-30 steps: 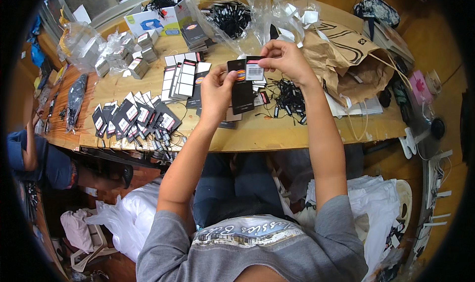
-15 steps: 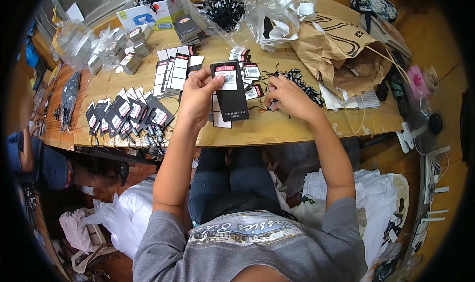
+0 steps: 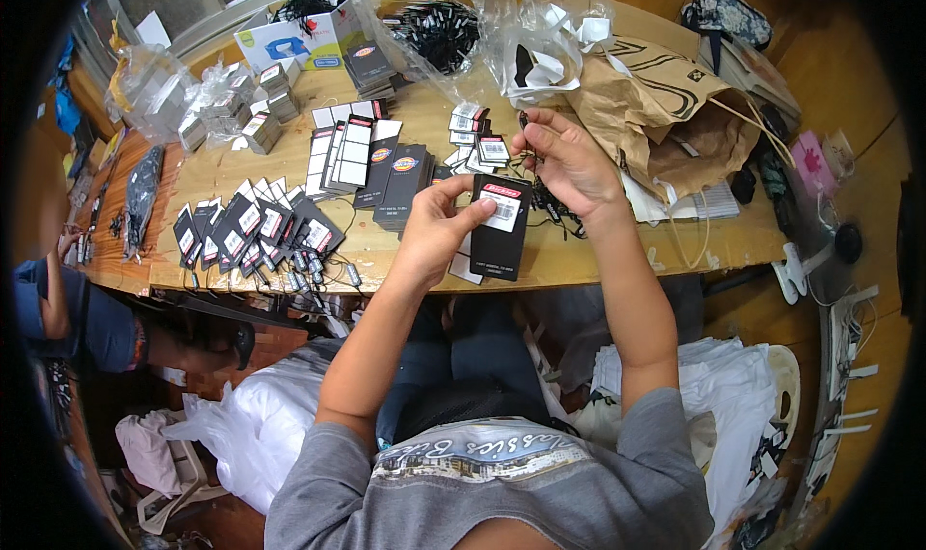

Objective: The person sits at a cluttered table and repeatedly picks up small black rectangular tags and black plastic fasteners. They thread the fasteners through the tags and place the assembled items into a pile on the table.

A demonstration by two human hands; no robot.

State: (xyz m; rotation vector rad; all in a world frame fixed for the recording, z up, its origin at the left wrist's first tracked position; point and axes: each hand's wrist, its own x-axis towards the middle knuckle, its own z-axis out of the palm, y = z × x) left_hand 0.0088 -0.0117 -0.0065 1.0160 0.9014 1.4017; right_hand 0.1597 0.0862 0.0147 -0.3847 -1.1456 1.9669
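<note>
My left hand (image 3: 432, 234) pinches a black hang tag (image 3: 499, 251) with a red strip and a white barcode sticker. A second, white-panelled tag shows partly beneath it. My right hand (image 3: 581, 172), raised just right of the tag, grips a thin black tag string (image 3: 525, 124) between thumb and fingers. Below that hand lies a heap of black strings (image 3: 552, 211), partly hidden by it. Beyond my left hand are a stack of black tags (image 3: 403, 186), white-panelled tags (image 3: 344, 157) and small barcode stickers (image 3: 493, 151). Strung tags (image 3: 253, 224) lie piled at the left.
Bundled tags (image 3: 227, 111) in clear plastic stand at the back left, beside a box (image 3: 307, 41). A plastic bag of black strings (image 3: 436, 37) sits at the back. A brown paper bag (image 3: 666, 102) takes up the right side. Another person's arm (image 3: 53, 299) shows at far left.
My right hand has risen from the string heap with a string in its fingers. My left hand has moved right with the tag, uncovering the stack of black tags.
</note>
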